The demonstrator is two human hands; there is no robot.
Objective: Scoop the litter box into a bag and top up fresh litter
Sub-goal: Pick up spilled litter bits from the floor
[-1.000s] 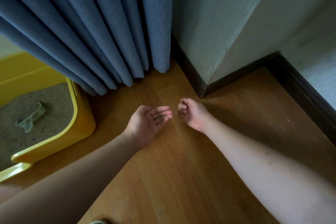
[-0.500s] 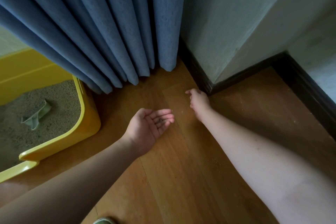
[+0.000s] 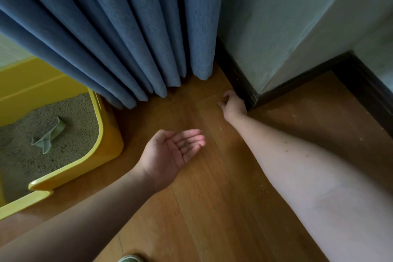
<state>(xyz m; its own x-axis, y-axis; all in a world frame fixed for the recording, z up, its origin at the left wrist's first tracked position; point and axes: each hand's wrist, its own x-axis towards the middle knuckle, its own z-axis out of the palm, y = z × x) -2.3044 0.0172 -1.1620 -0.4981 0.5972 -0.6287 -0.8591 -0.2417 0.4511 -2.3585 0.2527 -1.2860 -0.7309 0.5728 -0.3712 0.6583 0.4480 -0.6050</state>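
A yellow litter box [image 3: 110, 134] stands at the left, filled with sandy litter [image 3: 25, 134]. A pale green scoop [image 3: 50, 137] lies half buried in it. My left hand [image 3: 172, 151] hovers palm up over the wooden floor, fingers relaxed, with a few dark litter grains [image 3: 187, 144] on them. My right hand [image 3: 234, 106] reaches to the floor at the wall corner, fingertips curled down onto the boards. Anything between those fingertips is too small to see.
A blue curtain [image 3: 127, 38] hangs to the floor behind the box and hands. A dark skirting board [image 3: 238, 78] runs round the jutting wall corner. Stray litter grains [image 3: 261, 187] dot the floor on the right. A green slipper toe [image 3: 130, 258] shows at the bottom edge.
My right hand has moved away from my left palm, forward to the floor by the skirting corner. My left hand stays palm up with the grains.
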